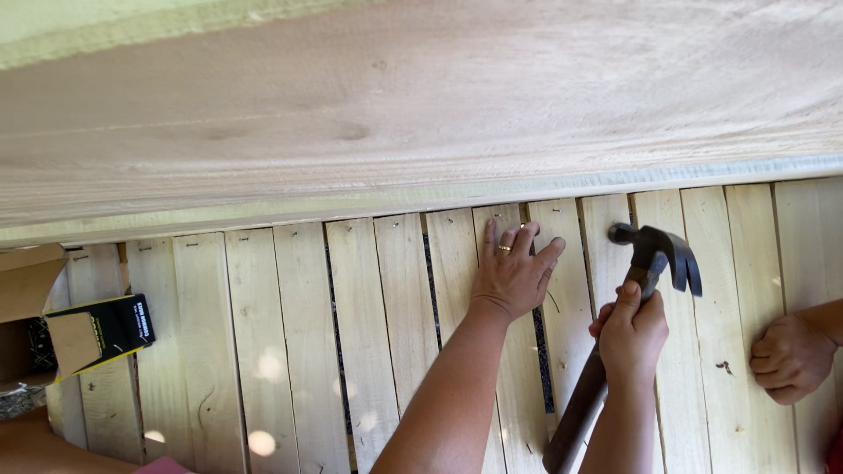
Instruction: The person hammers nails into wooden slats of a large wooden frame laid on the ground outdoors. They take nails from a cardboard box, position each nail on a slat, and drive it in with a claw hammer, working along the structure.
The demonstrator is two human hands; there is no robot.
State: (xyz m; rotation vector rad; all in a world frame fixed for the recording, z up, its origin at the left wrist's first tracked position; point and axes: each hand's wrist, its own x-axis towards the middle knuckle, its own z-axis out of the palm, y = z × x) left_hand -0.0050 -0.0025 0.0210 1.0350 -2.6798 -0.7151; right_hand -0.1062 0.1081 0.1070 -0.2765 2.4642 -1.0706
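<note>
My left hand (514, 272) lies flat on the pale wooden slats (360, 333), fingers spread, a ring on one finger, its tips close under the edge of a wide wooden board (395, 114). My right hand (630, 333) grips the wooden handle of a claw hammer (654, 250). The dark hammer head points left, hovering over a slat just right of my left hand. Small nail heads dot the tops of the slats.
Another person's closed fist (790, 355) rests on the slats at the right edge. An open cardboard box (26, 290) and a small black and yellow box (110, 329) sit at the left. Dark gaps run between some slats.
</note>
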